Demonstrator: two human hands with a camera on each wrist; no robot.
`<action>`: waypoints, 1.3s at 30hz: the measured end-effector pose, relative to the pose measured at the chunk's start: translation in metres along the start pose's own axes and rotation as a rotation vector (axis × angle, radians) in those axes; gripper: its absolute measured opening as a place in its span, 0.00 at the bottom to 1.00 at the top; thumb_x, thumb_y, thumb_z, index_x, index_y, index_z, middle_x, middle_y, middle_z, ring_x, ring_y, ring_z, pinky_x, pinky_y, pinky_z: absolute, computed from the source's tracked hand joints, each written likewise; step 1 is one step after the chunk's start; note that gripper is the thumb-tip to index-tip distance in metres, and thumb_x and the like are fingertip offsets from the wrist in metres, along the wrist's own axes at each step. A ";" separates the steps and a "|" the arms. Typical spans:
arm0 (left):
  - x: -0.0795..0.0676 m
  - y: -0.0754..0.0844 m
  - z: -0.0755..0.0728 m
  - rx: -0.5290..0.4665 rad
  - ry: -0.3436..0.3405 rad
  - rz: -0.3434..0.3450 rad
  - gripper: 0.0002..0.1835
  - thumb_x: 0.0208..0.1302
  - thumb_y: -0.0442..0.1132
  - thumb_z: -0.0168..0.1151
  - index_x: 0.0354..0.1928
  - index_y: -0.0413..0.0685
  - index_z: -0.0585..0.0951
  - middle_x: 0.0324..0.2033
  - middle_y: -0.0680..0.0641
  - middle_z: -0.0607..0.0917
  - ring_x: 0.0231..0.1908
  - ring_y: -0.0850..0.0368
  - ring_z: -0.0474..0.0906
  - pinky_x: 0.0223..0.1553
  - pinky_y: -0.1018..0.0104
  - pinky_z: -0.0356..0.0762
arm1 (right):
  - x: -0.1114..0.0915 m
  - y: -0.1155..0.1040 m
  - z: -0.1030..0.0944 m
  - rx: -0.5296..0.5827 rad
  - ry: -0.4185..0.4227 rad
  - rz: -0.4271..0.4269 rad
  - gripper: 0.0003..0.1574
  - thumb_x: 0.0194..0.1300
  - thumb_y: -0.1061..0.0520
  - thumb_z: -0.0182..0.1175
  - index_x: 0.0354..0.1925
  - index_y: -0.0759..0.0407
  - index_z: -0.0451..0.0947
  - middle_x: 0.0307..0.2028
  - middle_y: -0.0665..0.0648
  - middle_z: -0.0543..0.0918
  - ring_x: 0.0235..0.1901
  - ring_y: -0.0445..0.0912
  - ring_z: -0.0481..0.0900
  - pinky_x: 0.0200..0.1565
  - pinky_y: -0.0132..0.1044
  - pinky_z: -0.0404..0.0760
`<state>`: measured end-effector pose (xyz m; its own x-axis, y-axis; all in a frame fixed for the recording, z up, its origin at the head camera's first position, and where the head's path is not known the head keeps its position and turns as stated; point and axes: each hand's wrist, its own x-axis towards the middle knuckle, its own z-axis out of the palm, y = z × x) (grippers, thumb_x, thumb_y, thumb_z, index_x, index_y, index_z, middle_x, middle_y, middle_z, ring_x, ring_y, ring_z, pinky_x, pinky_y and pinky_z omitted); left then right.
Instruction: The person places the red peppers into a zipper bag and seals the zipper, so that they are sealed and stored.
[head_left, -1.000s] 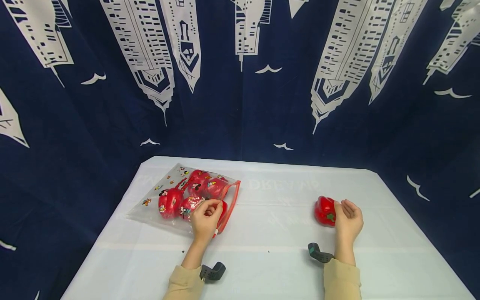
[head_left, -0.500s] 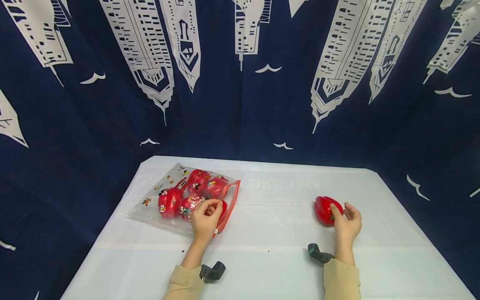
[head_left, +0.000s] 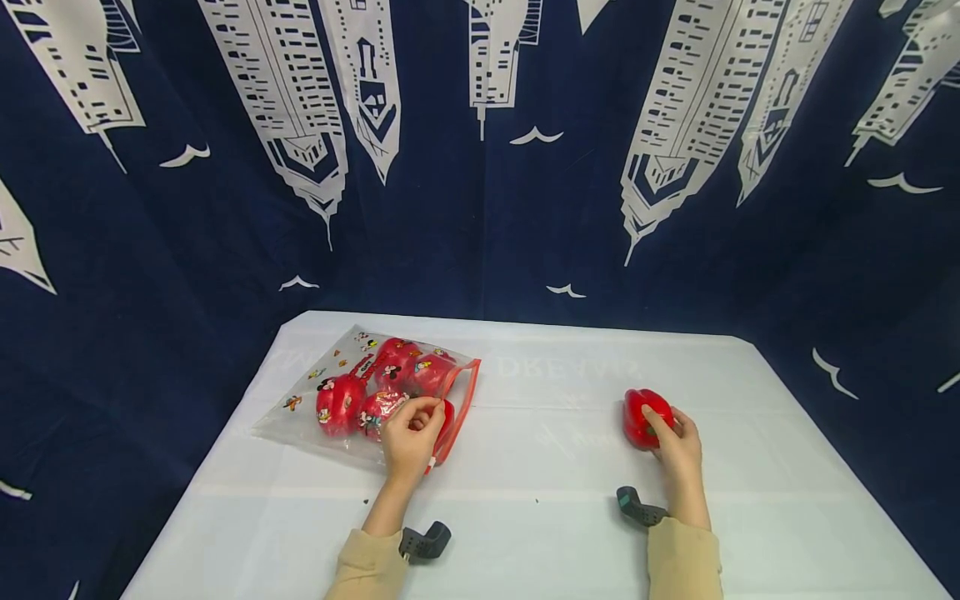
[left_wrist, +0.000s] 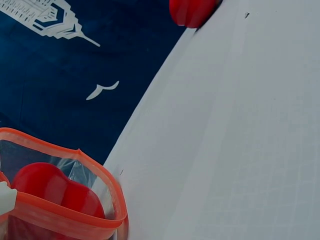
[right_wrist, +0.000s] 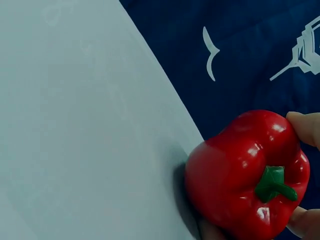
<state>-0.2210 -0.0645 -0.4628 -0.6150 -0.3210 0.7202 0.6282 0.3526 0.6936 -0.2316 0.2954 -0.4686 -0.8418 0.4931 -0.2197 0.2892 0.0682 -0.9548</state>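
Note:
A red bell pepper (head_left: 640, 417) with a green stem is at the right side of the table; my right hand (head_left: 681, 450) holds it between thumb and fingers. In the right wrist view the bell pepper (right_wrist: 240, 170) fills the lower right, fingertips at its edges. At the left lies a clear zip bag (head_left: 315, 408) printed with cartoon figures, several red peppers (head_left: 341, 406) inside. My left hand (head_left: 408, 442) pinches the bag's orange-red zip edge. The left wrist view shows the bag's mouth (left_wrist: 112, 192) gaping, with a red pepper (left_wrist: 55, 190) inside it.
The white table (head_left: 540, 533) runs under both hands, with faint lettering toward its back edge. A dark blue cloth (head_left: 480, 208) with white building prints hangs behind. A dark wrist camera mount (head_left: 425, 542) sits by the left wrist, another camera mount (head_left: 637, 507) by the right.
My right hand has come from beside the pepper to grip it, moving left, and the pepper has turned and shifted slightly left. The left hand and bag stay put.

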 end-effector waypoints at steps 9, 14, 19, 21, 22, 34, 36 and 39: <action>-0.005 -0.023 0.001 -0.025 -0.014 -0.034 0.03 0.49 0.28 0.69 0.28 0.39 0.84 0.16 0.49 0.76 0.18 0.61 0.69 0.21 0.77 0.66 | -0.004 -0.005 0.007 0.168 -0.078 0.103 0.59 0.59 0.33 0.56 0.73 0.58 0.41 0.71 0.61 0.48 0.66 0.54 0.51 0.61 0.44 0.62; -0.006 -0.023 0.002 -0.017 -0.010 -0.033 0.04 0.48 0.26 0.69 0.27 0.38 0.83 0.16 0.48 0.76 0.18 0.60 0.69 0.21 0.77 0.66 | -0.008 -0.008 0.015 0.217 -0.156 0.094 0.58 0.61 0.37 0.58 0.73 0.60 0.39 0.71 0.61 0.48 0.66 0.53 0.51 0.62 0.41 0.61; -0.003 -0.014 0.001 0.003 -0.001 -0.025 0.05 0.45 0.22 0.69 0.26 0.34 0.83 0.15 0.45 0.76 0.17 0.55 0.69 0.20 0.75 0.66 | -0.012 -0.012 0.025 0.188 -0.232 0.085 0.58 0.62 0.39 0.58 0.73 0.62 0.38 0.70 0.62 0.49 0.65 0.53 0.52 0.61 0.41 0.62; -0.001 -0.005 0.000 0.009 0.000 -0.017 0.06 0.45 0.20 0.68 0.26 0.33 0.82 0.15 0.43 0.76 0.16 0.52 0.69 0.20 0.75 0.66 | -0.013 -0.013 0.031 0.190 -0.244 0.077 0.57 0.62 0.40 0.59 0.73 0.62 0.38 0.70 0.62 0.49 0.65 0.53 0.52 0.61 0.41 0.62; 0.000 0.000 -0.001 0.011 -0.002 -0.017 0.06 0.45 0.20 0.68 0.26 0.32 0.82 0.15 0.42 0.76 0.16 0.51 0.69 0.20 0.75 0.66 | -0.014 -0.013 0.033 0.195 -0.251 0.071 0.57 0.62 0.41 0.59 0.73 0.62 0.39 0.70 0.62 0.50 0.65 0.53 0.53 0.61 0.42 0.62; 0.000 -0.005 0.001 -0.019 -0.007 -0.008 0.05 0.46 0.21 0.68 0.26 0.33 0.82 0.15 0.45 0.75 0.16 0.54 0.68 0.20 0.75 0.66 | -0.025 -0.013 0.070 0.173 -0.340 0.036 0.52 0.62 0.47 0.60 0.71 0.65 0.45 0.67 0.62 0.56 0.59 0.50 0.58 0.56 0.36 0.69; -0.003 -0.014 0.002 -0.024 -0.013 -0.024 0.03 0.49 0.25 0.68 0.27 0.35 0.82 0.16 0.47 0.76 0.17 0.57 0.68 0.20 0.76 0.66 | -0.028 -0.012 0.075 0.187 -0.350 0.034 0.51 0.62 0.48 0.61 0.71 0.66 0.45 0.67 0.63 0.56 0.59 0.51 0.58 0.58 0.40 0.67; -0.005 -0.020 0.001 -0.032 -0.023 -0.040 0.03 0.51 0.29 0.68 0.27 0.36 0.83 0.16 0.49 0.76 0.18 0.61 0.69 0.21 0.78 0.66 | -0.032 -0.012 0.083 0.190 -0.361 0.025 0.50 0.62 0.49 0.60 0.70 0.67 0.46 0.66 0.63 0.57 0.59 0.52 0.59 0.57 0.38 0.69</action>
<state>-0.2313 -0.0691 -0.4800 -0.6504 -0.3143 0.6915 0.6177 0.3110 0.7223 -0.2458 0.2071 -0.4666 -0.9513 0.1536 -0.2674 0.2510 -0.1184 -0.9607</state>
